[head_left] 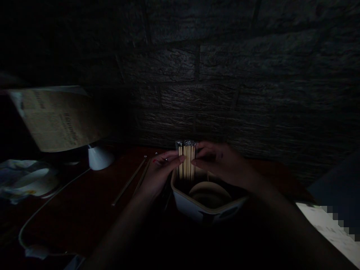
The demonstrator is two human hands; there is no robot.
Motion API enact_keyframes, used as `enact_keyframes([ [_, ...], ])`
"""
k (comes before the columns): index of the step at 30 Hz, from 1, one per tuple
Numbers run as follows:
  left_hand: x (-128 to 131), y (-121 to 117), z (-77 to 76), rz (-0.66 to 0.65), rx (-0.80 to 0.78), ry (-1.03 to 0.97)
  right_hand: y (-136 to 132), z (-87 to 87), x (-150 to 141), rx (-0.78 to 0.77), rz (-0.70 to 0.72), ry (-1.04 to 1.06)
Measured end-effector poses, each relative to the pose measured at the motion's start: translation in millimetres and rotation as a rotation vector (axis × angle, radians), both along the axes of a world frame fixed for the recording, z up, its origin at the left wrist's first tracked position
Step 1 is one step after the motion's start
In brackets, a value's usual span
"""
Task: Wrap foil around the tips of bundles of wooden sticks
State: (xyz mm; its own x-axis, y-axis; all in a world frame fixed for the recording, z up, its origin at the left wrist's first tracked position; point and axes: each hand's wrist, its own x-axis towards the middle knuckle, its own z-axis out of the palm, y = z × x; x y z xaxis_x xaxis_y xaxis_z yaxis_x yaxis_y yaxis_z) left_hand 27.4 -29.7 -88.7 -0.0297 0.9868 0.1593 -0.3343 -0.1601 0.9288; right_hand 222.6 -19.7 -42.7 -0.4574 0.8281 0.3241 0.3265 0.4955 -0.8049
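In a dim scene, my left hand (161,168) and my right hand (219,160) pinch a bundle of thin wooden sticks (186,162) from either side. The sticks stand upright with silvery tips at the top. The bundle rises from the far end of a white container (197,210) that stands on a dark red table. A round pale shape lies inside the container. Both hands have their fingers pressed against the bundle.
Two loose sticks (129,181) lie on the table (84,210) left of my hand. A small white cup (99,157), a printed cardboard box (56,118), crumpled plastic (25,180) and a white cable (42,210) are at the left. A dark brick wall stands behind; papers (329,228) lie right.
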Motion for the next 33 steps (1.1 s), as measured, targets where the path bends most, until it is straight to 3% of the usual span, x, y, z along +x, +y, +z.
enact_keyframes([
  [28, 0.3, -4.9, 2.3, -0.128, -0.002, 0.116, -1.2, 1.6, -0.6, -0.003, 0.018, 0.003],
  [33, 1.0, -5.5, 2.5, -0.101, -0.011, 0.121, -1.5, 1.0, 0.2, -0.014, 0.042, 0.027],
])
